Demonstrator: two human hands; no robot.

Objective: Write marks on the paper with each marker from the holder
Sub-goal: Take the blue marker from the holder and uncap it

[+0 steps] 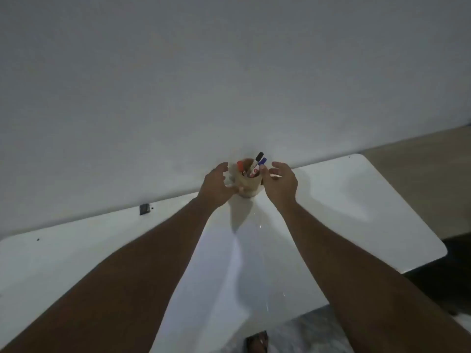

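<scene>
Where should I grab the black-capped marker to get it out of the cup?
Pinch the black-capped marker just below its cap, coming from above. It sticks up highest out of the holder, leaning right, so that end is free; its lower barrel sits hidden inside beside the other markers.

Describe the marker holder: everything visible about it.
The holder is a small tan cup, material unclear in the dim light. It stands upright on the white table at its far edge by the wall. It holds markers with red, black and blue caps sticking out. The left hand touches its left side; the right hand is at its right, thumb by the markers.
</scene>
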